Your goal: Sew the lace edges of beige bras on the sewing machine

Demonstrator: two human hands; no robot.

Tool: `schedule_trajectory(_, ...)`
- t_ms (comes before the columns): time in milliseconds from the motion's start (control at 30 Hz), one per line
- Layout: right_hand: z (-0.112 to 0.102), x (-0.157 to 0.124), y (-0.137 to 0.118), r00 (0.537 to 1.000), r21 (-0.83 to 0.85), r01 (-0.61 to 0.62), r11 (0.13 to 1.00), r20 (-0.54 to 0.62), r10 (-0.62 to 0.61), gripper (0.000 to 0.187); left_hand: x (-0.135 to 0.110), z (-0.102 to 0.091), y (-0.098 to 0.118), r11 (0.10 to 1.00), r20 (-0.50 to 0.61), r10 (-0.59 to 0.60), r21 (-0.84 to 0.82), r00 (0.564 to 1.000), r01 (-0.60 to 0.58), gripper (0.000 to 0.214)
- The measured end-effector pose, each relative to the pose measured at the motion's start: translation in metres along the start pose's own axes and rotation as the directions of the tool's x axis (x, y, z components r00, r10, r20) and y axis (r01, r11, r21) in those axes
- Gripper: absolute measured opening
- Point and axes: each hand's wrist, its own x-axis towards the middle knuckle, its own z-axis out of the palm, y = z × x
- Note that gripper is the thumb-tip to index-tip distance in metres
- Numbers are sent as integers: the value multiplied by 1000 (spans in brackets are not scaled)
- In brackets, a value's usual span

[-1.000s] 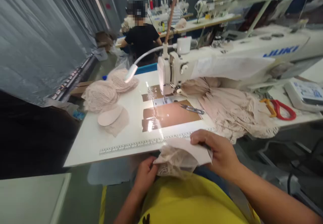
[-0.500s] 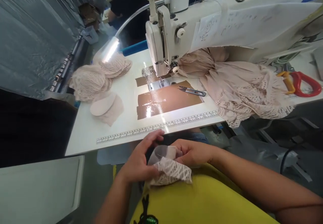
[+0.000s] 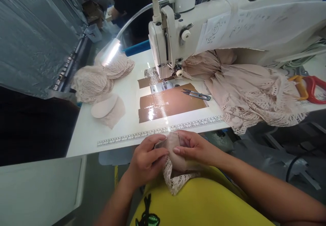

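Between my hands, just off the table's front edge, is a pale pink piece of fabric (image 3: 177, 158) with a lace part (image 3: 175, 182) hanging below it over my lap. My left hand (image 3: 146, 158) pinches its left side between thumb and fingers. On the other side, my right hand (image 3: 195, 148) grips the upper edge, thumb laid across the front. Ahead of my hands stands a white sewing machine (image 3: 161, 49), its needle area lit by a lamp (image 3: 111, 52). Thread snips (image 3: 196, 94) lie on the brown sheet (image 3: 165, 104) below the needle.
Lace pieces (image 3: 93, 83) are stacked at the table's left, with an oval pad (image 3: 104, 106) before them. Gathered pink lace fabric (image 3: 254, 90) spills over the edge at right, near red-handled scissors (image 3: 314, 89). A printed ruler (image 3: 158, 131) runs along the front. Another person (image 3: 132, 8) sits behind.
Both hands have risen slightly toward the table edge. The fabric has been turned, so its smooth side faces up and the lace hangs lower. My left fingers have closed in on it.
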Motion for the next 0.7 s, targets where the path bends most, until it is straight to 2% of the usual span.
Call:
schedule_trajectory(100,-1,-4,-1,990,-268,9,963,-136,-47,60,-3,-3,5,995,26,97,17,995,-97,19)
schedule_trajectory(200,-2,-9,-1,984,-417,25,909,-151,-96,66,-12,-9,7,991,138,135,7,981,-137,27)
schedule_trajectory(300,-3,-12,4,989,-386,85,919,-82,-126,63,-25,-12,1,976,174,105,173,979,-135,38)
schedule_trajectory(400,-1,-13,10,994,-316,87,945,-33,-103,62,-40,-4,-8,920,119,85,371,989,-124,48)
schedule_trajectory(533,2,-10,11,999,-270,27,963,-21,-34,69,-51,21,-16,886,56,224,403,973,-227,44)
schedule_trajectory(600,2,-8,7,1000,-297,-8,955,-15,4,62,-49,29,-17,867,60,293,403,954,-292,33)
schedule_trajectory(700,-1,-7,-4,1000,-422,1,907,19,8,22,-45,24,-16,899,115,260,332,959,-284,13)
